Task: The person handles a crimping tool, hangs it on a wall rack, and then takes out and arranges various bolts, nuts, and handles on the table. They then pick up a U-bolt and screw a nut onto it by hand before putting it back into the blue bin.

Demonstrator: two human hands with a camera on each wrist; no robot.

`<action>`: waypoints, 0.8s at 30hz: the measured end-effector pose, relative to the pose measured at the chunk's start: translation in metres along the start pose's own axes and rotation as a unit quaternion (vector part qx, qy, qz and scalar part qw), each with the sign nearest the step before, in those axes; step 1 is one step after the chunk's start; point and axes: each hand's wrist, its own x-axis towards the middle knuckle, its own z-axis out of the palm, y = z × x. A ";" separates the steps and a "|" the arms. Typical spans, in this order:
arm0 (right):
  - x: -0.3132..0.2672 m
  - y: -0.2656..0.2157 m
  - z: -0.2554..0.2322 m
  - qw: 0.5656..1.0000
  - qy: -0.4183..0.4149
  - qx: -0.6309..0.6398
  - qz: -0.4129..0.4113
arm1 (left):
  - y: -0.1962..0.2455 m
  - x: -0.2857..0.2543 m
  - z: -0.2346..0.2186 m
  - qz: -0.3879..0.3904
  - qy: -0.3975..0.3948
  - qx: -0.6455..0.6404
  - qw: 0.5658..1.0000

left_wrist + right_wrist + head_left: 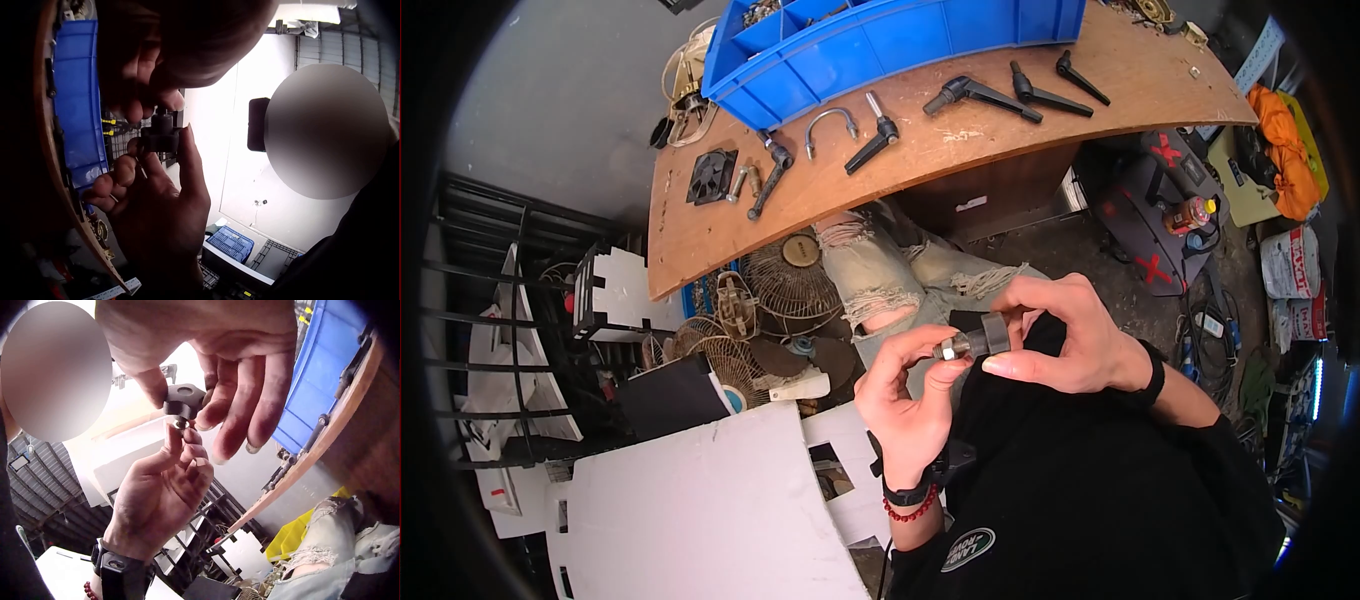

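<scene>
A dark lobed knob [996, 333] with a metal nut or collar [948, 348] on its stem is held between both hands above the lap. My right hand [1065, 340] pinches the knob between thumb and fingers. On the stem end, my left hand [912, 395] pinches the metal part by thumb and fingertip. The right wrist view has the knob [183, 401] under my right hand [219, 356], with the nut [181, 424] at the fingertips of my left hand [162, 487]. Dark in the left wrist view, the knob [161, 139] lies between my left hand [194, 44] and right hand [165, 212].
A wooden table [960, 150] carries a blue divided bin [890, 50], several black clamping levers [990, 98], a U-bolt [830, 118], bolts [745, 184] and a small fan [712, 176]. Fan cages [790, 285] stand below its edge; a white panel [700, 510] lies at lower left.
</scene>
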 end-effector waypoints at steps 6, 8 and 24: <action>0.001 0.001 -0.001 1.000 0.001 -0.006 -0.005 | 0.000 0.000 0.000 0.003 0.001 0.001 1.000; 0.001 0.001 -0.001 1.000 0.003 -0.007 -0.007 | 0.000 0.000 0.001 0.006 0.001 0.001 1.000; -0.002 -0.001 -0.006 0.995 -0.033 0.073 0.050 | -0.005 0.001 -0.002 0.004 0.009 -0.039 0.999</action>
